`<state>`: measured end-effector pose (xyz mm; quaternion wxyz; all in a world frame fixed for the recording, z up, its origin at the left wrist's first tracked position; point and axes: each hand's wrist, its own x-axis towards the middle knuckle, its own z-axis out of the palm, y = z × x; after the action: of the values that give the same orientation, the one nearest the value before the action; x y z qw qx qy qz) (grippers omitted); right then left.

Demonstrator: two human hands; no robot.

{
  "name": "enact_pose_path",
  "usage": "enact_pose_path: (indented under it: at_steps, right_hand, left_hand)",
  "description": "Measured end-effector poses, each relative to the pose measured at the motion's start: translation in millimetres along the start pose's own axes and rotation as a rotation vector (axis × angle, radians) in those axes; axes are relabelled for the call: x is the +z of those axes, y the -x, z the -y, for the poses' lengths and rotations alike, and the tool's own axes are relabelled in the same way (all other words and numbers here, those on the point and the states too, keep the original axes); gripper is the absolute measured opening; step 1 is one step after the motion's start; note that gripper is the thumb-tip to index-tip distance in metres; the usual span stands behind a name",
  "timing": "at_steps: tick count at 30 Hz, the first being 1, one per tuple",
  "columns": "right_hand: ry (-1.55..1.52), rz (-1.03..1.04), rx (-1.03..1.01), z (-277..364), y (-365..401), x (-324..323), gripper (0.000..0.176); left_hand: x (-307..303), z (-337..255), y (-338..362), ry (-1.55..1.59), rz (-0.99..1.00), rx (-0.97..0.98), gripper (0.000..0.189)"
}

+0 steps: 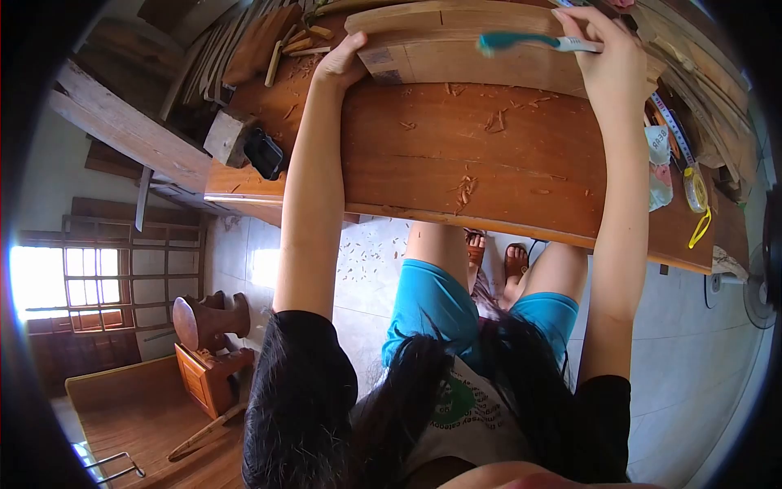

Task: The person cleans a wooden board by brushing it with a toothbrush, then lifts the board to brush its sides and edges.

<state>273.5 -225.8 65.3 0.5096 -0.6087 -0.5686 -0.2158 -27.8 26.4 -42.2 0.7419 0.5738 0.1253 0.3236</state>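
Note:
My left hand (343,62) grips the left end of a wide, slightly curved wooden board (489,61) at the far side of the workbench. My right hand (599,41) is closed around the white handle of a toothbrush (521,41), whose teal end points left over the board. The fingertips of my right hand are by the board's top edge near its right end. Wood shavings (466,191) lie scattered over the brown bench (391,167) in front of the board.
A black object (264,154) and a wooden block (228,137) sit at the bench's left. On the right are a yellow tape measure (695,191) and a plastic bag (658,167). Wood strips (199,69) are stacked behind. A wooden stool (208,379) stands lower left.

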Motion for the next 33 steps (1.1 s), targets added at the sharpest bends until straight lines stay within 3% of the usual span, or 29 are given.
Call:
enact_pose_path:
  at_steps: [3, 4, 7, 8, 9, 10, 12, 15, 21, 26, 30, 33]
  right_hand:
    - [-0.027, 0.282, 0.37, 39, -5, -17, 0.027]
    - [0.077, 0.352, 0.249, 45, 0, -19, 0.035]
    - [-0.221, 0.562, 0.336, 52, 4, 1, 0.03]
    - [-0.304, 0.628, 0.254, 46, 14, 19, 0.023]
    - [-0.242, 0.609, 0.085, 37, 28, 34, 0.026]
    - [-0.181, 0.536, 0.033, 36, 41, 51, 0.027]
    - [-0.359, 0.253, -0.093, 40, 54, 71, 0.03]
    - [-0.277, 0.091, -0.291, 38, 50, 79, 0.03]
    - [-0.029, 0.078, -0.446, 60, 49, 66, 0.03]
    - [-0.044, 0.017, -0.412, 54, 49, 68, 0.044]
    - [-0.107, 0.093, -0.471, 64, 56, 70, 0.047]
    - [-0.064, 0.137, -0.534, 66, 52, 58, 0.033]
  left_hand:
    - [24, -9, 5, -0.107, -0.125, -0.009, 0.078]
    - [29, -11, 6, -0.115, -0.139, -0.012, 0.074]
    - [35, -14, 6, -0.128, -0.162, -0.015, 0.065]
    - [34, -15, 5, -0.127, -0.153, -0.018, 0.064]
    - [34, -15, 5, -0.128, -0.142, -0.022, 0.062]
    - [34, -15, 5, -0.134, -0.131, -0.021, 0.061]
    - [34, -15, 4, -0.146, -0.113, -0.01, 0.059]
    - [26, -13, 1, -0.16, -0.101, -0.03, 0.057]
    - [36, -19, 6, -0.133, -0.103, -0.082, 0.057]
    - [45, -19, 6, -0.147, -0.148, -0.036, 0.057]
    - [30, -18, 4, -0.121, -0.099, -0.086, 0.057]
    - [31, -18, 6, -0.129, -0.119, -0.09, 0.059]
